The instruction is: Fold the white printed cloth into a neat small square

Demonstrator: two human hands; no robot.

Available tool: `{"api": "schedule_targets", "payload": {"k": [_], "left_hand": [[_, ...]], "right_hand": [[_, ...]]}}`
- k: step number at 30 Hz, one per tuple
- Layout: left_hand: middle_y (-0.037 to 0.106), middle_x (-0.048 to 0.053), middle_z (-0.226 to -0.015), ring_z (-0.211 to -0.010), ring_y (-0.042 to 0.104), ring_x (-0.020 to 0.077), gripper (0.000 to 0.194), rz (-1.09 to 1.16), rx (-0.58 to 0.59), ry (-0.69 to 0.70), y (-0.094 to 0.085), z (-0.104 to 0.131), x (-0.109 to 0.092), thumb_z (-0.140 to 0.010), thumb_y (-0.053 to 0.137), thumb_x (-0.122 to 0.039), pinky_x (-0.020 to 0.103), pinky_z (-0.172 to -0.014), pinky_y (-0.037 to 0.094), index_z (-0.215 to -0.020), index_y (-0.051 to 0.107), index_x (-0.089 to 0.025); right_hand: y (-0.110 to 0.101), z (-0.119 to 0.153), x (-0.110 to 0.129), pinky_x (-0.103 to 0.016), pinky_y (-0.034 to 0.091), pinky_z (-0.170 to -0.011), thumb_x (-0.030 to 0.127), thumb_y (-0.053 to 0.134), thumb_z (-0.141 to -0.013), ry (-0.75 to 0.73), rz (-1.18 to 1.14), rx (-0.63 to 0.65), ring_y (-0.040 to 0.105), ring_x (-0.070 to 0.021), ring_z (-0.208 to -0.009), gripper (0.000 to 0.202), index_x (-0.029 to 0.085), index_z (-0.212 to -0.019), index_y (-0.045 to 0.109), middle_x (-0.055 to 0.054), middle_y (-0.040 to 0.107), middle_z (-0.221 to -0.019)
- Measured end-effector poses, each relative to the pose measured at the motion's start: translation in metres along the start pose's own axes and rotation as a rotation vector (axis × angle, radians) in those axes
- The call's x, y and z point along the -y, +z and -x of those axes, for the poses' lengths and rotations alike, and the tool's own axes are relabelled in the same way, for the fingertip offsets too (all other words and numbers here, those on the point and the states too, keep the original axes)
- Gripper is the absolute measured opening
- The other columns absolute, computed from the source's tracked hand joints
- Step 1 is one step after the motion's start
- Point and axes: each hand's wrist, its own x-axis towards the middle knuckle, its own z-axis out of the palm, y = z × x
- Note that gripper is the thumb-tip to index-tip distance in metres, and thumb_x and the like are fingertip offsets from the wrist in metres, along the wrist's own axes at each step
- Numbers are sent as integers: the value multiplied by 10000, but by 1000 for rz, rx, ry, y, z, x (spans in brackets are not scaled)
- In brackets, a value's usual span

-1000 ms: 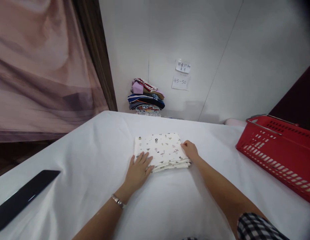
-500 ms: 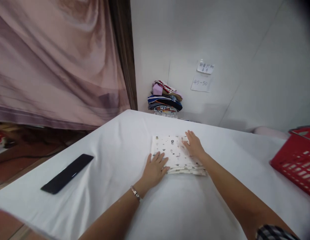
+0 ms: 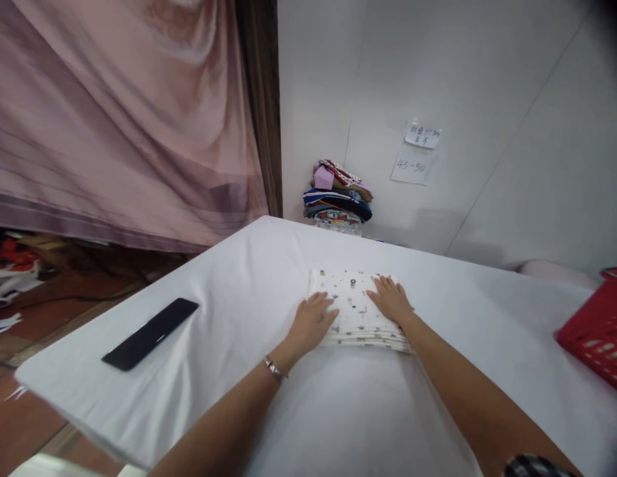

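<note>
A folded white cloth [image 3: 355,306] with small printed figures lies on the white-covered table [image 3: 228,298], its layers stacked along the near edge. My left hand [image 3: 311,322] rests at the cloth's left side, palm down with fingers extended. On the right part of the cloth lies my right hand [image 3: 392,301], flat, its fingers pointing away from me. Neither hand grips anything. The cloth is partly covered by both hands.
To the left on the table lies a flat black slab [image 3: 150,333]. A red plastic basket [image 3: 599,331] stands at the right edge. Behind the table rises a pile of folded fabrics [image 3: 338,197] against the wall. A pink curtain [image 3: 139,126] hangs at left.
My right hand has drawn slightly back toward me over the cloth. My left hand has shifted a little up along its left side. The whole view has moved slightly.
</note>
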Motion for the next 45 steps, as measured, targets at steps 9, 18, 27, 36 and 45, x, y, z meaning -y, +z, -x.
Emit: {"api": "schedule_targets", "payload": {"k": [9,18,27,36,45], "left_hand": [[140,114,-1535,-1415,88,284,636,-119,102,-185,24,-32,9,-886,310,-535,554,-1097,170,-1406,315,-169],[163,67,-1538,-1400,119,336,622,-91,76,-211,24,-27,13,-871,322,-561,524,-1094,197,-1396,343,-228],[229,63,-1522,-1378,219,322,581,-87,75,-279,9,-53,3,-862,325,-571,529,-1067,249,-1344,408,-258],[118,37,-1547,-1420,58,259,635,-133,45,-241,30,-77,17,-876,264,-556,567,-1099,138,-1415,307,-224],[181,47,-1537,-1410,137,233,576,5,-9,-341,19,-82,20,-891,328,-472,458,-1119,179,-1410,301,-223]], "right_hand": [[0,2,0,-481,154,-1107,537,221,-924,11,-6,14,163,-260,-1397,627,175,-1428,313,-99,253,-1511],[0,1,-1,-485,160,-1103,549,225,-921,0,-27,8,164,-267,-1395,621,198,-1426,313,-88,250,-1513],[-15,-4,4,-500,179,-1085,497,235,-930,39,-82,101,184,-274,-1388,564,215,-1406,344,-82,272,-1503],[-4,6,2,-468,142,-1100,497,238,-937,14,-22,16,184,-248,-1387,562,213,-1410,346,-84,269,-1506],[-21,-5,-4,-454,200,-1091,403,264,-934,-15,-69,61,205,-258,-1384,524,196,-1406,358,-100,291,-1495]]}}
